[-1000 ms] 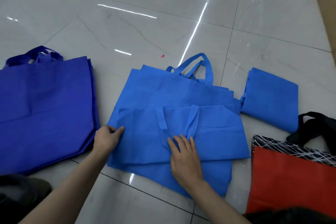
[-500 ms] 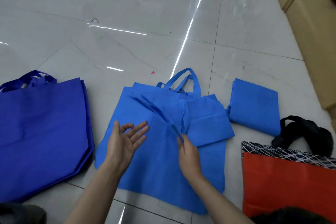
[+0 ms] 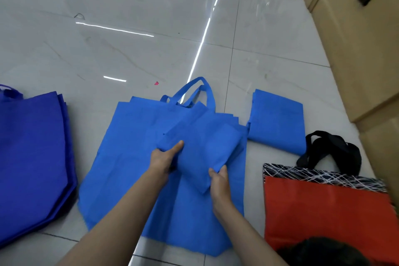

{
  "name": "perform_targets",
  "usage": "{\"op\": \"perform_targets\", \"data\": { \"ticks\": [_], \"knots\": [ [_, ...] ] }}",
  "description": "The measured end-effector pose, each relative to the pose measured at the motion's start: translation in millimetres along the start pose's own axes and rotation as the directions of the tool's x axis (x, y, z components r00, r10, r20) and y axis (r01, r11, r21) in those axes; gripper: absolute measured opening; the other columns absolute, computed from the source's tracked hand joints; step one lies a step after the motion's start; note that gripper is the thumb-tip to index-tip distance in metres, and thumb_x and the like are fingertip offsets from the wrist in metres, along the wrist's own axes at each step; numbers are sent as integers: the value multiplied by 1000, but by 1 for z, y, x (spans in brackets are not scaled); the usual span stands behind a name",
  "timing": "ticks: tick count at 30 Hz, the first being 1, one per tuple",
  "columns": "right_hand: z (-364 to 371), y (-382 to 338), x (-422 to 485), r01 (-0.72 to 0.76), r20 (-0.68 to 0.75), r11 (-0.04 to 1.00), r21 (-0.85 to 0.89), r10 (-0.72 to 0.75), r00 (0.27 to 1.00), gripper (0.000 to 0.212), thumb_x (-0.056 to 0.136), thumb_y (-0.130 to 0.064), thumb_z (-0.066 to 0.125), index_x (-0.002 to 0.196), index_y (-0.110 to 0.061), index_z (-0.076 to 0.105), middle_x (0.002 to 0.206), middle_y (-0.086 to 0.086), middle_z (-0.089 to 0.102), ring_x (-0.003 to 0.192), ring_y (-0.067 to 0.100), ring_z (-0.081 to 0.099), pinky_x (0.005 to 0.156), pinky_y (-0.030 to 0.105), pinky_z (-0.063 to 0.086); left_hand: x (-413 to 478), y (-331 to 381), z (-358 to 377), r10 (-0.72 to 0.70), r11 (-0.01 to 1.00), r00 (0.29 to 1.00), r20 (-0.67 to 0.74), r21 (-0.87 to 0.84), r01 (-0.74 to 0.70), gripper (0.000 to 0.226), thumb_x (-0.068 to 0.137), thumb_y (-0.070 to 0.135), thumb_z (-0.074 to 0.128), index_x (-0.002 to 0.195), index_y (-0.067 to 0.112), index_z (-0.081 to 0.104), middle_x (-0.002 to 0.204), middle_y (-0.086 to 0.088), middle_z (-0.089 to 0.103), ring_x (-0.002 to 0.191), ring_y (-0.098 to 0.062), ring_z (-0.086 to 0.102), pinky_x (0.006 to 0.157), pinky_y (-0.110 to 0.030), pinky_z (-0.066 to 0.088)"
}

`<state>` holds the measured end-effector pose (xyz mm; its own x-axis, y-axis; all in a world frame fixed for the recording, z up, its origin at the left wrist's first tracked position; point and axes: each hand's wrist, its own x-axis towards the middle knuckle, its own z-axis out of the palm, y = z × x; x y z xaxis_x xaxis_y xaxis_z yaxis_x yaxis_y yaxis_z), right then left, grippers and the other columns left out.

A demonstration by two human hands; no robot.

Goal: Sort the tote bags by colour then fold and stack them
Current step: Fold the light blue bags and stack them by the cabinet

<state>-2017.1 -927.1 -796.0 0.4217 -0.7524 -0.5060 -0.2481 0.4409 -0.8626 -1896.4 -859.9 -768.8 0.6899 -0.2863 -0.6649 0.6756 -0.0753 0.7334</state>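
A folded light blue tote bag (image 3: 205,147) is lifted a little above the pile of flat light blue tote bags (image 3: 129,157) on the floor. My left hand (image 3: 164,157) grips its left edge with the thumb on top. My right hand (image 3: 219,179) holds its near right corner. A folded light blue stack (image 3: 278,121) lies to the right of the pile. A stack of dark blue tote bags (image 3: 32,157) lies flat at the left. A red tote bag (image 3: 319,211) with a black patterned band and black handles (image 3: 332,149) lies at the lower right.
The white tiled floor (image 3: 129,49) stretches beyond the bags. Cardboard boxes (image 3: 356,49) stand along the right side. A small red scrap (image 3: 156,83) lies on the floor behind the pile. Dark hair (image 3: 323,252) shows at the bottom right.
The top light blue bag has gone from half folded to a small folded square. My left hand, open a moment ago, now grips it, and both hands have lifted it off the pile.
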Motion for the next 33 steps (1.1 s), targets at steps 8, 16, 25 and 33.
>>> {"op": "perform_targets", "data": {
  "ticks": [8,16,25,33],
  "knots": [
    [6,-8,-16,120,-100,875,-469,-188,977,38,100,-33,42,68,-13,34,60,-2,38,55,15,37,51,28,29,-30,-41,-40,-113,915,993,-39,-393,89,18,85,-3,61,99,7,61,75,1,73,67,-12,69,52,-23,55],
    [15,0,-11,-43,-224,648,-761,-201,954,21,98,-19,45,106,-1,52,111,18,61,104,35,57,73,38,38,-39,-42,-30,644,373,765,1,873,-316,65,79,18,73,137,10,43,144,-20,34,133,-36,32,108,-47,27],
    [19,16,1,444,235,173,-879,-654,719,54,76,-10,55,129,-10,44,140,18,47,126,33,42,99,46,43,-3,-70,-26,377,-159,849,371,928,-336,65,99,47,4,134,19,52,140,-8,49,123,-32,51,90,-54,45],
    [13,1,71,563,633,-290,-774,-389,669,54,92,-47,27,140,-29,45,148,-3,40,135,33,38,105,53,35,8,-76,-39,509,-193,757,409,912,-363,54,97,43,20,139,20,45,147,0,40,133,-25,41,103,-48,32]
  ]
}}
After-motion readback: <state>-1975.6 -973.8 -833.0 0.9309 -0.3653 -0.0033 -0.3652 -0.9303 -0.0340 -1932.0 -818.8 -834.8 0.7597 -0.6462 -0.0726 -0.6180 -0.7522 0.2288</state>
